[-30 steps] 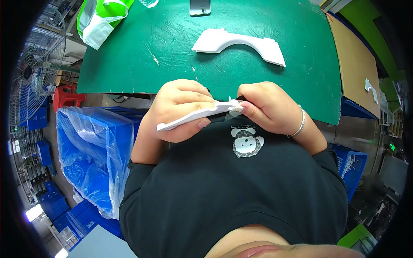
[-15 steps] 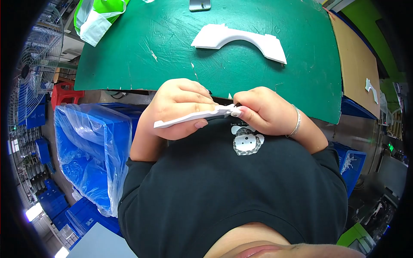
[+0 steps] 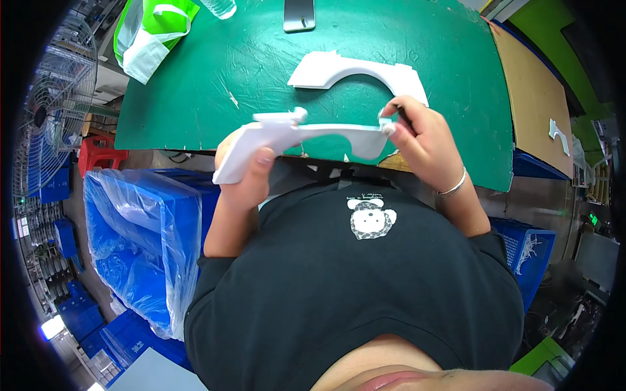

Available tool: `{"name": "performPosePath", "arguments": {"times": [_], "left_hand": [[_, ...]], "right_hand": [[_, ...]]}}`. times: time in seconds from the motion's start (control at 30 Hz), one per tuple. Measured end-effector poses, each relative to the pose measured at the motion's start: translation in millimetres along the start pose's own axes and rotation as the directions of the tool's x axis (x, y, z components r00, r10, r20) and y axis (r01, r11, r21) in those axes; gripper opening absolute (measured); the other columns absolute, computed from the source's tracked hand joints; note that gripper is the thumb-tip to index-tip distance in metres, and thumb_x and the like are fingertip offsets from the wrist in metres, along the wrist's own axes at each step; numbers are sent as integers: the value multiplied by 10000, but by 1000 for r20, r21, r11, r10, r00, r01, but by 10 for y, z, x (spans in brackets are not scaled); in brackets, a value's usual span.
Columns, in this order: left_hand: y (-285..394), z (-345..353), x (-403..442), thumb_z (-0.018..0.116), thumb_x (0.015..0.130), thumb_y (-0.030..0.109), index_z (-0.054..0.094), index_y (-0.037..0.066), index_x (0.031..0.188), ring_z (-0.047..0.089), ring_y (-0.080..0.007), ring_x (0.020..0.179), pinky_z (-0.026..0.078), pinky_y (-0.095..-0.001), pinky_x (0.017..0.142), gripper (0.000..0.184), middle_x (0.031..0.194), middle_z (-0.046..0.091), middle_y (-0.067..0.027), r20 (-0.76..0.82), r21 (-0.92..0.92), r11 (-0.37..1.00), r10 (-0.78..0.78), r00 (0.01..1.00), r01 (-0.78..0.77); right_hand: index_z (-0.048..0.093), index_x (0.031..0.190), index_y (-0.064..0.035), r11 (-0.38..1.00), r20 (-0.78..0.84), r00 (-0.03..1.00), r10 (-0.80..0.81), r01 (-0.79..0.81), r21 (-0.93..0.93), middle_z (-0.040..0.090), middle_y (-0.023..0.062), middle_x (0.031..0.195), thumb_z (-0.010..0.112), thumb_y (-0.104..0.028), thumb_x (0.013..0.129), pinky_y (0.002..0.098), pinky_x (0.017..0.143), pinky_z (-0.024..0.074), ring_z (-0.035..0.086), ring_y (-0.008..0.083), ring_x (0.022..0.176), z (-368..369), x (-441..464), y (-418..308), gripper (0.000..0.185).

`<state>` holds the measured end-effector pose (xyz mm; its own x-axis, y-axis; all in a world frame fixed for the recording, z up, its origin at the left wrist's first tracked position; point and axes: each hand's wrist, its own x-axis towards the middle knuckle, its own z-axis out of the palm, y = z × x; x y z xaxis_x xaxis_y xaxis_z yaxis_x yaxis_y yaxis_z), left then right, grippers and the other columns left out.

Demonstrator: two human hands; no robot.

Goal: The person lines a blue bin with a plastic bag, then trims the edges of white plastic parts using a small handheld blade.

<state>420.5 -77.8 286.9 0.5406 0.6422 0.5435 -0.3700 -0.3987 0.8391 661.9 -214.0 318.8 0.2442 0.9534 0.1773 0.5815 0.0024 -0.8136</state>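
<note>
A white curved plastic part [image 3: 261,140] hangs over the table's front edge, its broad face toward the camera. My left hand [image 3: 251,173] is closed on its wide left end, with the thumb across the face. At the part's right end, my right hand [image 3: 417,137] pinches with thumb and forefinger; a small white bit shows at the fingertips, and whether it belongs to the part I cannot tell. Behind, a second white arched part [image 3: 358,67] lies on the green table [image 3: 215,85].
A phone [image 3: 299,16] and a green-white bag [image 3: 156,32] lie at the table's far side. Left stand a plastic-lined blue bin [image 3: 143,241], a red stool [image 3: 101,153] and a fan [image 3: 42,117]. Cardboard [image 3: 538,98] and a blue crate [image 3: 528,251] are at right.
The held part has turned from edge-on to face-on and risen toward the table. My right hand has moved up and right, farther from my left hand.
</note>
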Motion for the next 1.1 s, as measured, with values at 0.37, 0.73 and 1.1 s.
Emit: {"name": "performPosePath", "arguments": {"times": [0.37, 0.73, 1.1], "left_hand": [[-557, 56, -67, 402, 967, 607, 457, -21, 1328, 634, -224, 784, 533, -355, 682, 726, 1134, 614, -206, -170, -289, 956, -102, 980, 50], [-574, 82, -99, 338, 930, 691, 460, 10, 1321, 676, -273, 747, 559, -391, 698, 794, 996, 665, -236, 107, -581, 740, -343, 933, 339], [-651, 268, -219, 358, 1029, 463, 552, 179, 1285, 660, -267, 967, 457, -519, 974, 428, 1127, 670, -141, 178, -890, 356, -306, 935, 286]], "right_hand": [[613, 1109, 5, 828, -27, 966, 257, -206, 522, 488, -73, 742, 607, -112, 943, 203, 560, 336, 391, 11, 646, 83, 70, 337, 203], [565, 1141, 15, 911, -137, 982, -126, 169, 375, 611, 116, 977, 471, -115, 996, 282, 813, 456, 564, 165, 876, 366, 54, 155, 216], [520, 926, -40, 685, -242, 970, 26, 159, 711, 448, -50, 737, 501, -207, 1020, 199, 562, 330, 369, 26, 646, 349, 267, 79, 193]]}}
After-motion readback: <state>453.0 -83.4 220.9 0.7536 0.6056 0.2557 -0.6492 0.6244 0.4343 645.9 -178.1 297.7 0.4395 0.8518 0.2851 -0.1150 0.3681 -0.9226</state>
